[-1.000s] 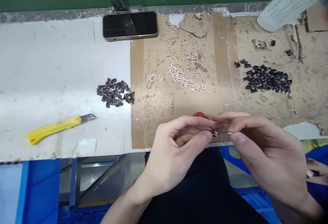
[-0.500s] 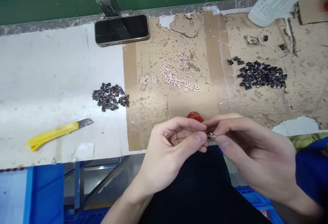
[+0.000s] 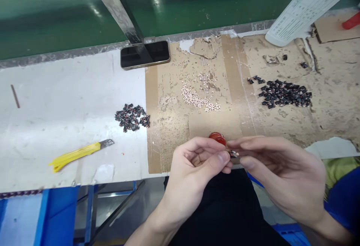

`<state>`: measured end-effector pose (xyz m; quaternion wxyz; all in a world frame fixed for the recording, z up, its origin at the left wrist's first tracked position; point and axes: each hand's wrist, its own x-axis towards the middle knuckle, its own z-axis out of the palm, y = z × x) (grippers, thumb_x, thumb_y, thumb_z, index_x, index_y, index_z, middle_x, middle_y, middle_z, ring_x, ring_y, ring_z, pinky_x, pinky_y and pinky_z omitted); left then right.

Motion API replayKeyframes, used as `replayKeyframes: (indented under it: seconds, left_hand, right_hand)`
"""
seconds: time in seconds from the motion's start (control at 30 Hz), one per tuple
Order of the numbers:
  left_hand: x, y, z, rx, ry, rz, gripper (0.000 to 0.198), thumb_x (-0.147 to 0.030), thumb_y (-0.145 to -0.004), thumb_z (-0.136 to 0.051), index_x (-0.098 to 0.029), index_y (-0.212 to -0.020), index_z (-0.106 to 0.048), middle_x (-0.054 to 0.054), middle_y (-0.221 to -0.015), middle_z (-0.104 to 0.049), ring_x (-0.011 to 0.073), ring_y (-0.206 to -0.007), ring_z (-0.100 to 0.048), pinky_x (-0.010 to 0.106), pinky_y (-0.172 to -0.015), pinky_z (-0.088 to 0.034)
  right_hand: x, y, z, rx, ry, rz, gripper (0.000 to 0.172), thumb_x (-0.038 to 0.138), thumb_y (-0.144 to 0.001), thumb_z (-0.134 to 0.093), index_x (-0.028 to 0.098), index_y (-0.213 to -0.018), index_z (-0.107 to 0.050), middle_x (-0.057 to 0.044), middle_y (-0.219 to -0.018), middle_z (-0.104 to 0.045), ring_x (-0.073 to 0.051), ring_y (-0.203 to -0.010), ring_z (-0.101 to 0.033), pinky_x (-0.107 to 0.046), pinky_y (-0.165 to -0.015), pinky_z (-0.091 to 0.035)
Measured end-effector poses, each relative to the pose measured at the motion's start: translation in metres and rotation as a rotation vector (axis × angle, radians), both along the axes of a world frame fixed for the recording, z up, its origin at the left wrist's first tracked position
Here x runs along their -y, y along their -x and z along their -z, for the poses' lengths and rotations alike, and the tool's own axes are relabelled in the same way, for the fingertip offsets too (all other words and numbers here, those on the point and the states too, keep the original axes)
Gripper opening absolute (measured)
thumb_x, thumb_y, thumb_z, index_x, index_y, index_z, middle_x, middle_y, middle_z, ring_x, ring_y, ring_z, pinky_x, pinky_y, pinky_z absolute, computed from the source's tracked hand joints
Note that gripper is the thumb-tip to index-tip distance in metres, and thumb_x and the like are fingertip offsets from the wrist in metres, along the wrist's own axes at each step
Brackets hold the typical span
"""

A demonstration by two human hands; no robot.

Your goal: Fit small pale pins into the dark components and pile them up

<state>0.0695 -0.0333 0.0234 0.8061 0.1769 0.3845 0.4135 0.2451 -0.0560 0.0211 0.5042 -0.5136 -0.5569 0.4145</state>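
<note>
The right hand (image 3: 281, 176) pinches a tiny dark component (image 3: 233, 154), lying sideways; the loosely curled, empty-looking left hand (image 3: 194, 174) is just beside it, a red disc (image 3: 217, 138) at 11 o'clock.
</note>
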Motion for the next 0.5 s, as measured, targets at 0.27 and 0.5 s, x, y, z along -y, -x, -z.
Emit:
replayKeyframes:
  seconds: [0.27, 0.5]
  left_hand:
    - [0.001, -0.006, -0.004, -0.016, 0.059, -0.057, 0.017, -0.021, -0.079, -0.094, -0.016, -0.082, -0.078, 0.0, -0.073, -0.077, 0.0078, -0.065, -0.072, 0.015, -0.065, -0.06]
    - [0.004, -0.004, -0.002, -0.448, -0.129, 0.046, 0.033, -0.042, -0.081, -0.09, -0.017, -0.098, -0.079, 0.007, -0.085, -0.083, 0.018, -0.067, -0.077, 0.028, -0.064, -0.067]
  right_hand:
    - [0.005, -0.005, 0.006, 0.223, -0.163, 0.059, 0.026, 0.01, -0.085, -0.082, 0.032, -0.1, -0.083, 0.003, -0.106, -0.084, -0.018, -0.087, -0.083, -0.025, -0.08, -0.071]
    - [0.001, -0.005, 0.011, 0.245, -0.259, 0.057, 0.02, 0.013, -0.085, -0.083, 0.028, -0.098, -0.084, -0.001, -0.095, -0.085, -0.021, -0.076, -0.083, -0.027, -0.071, -0.072]
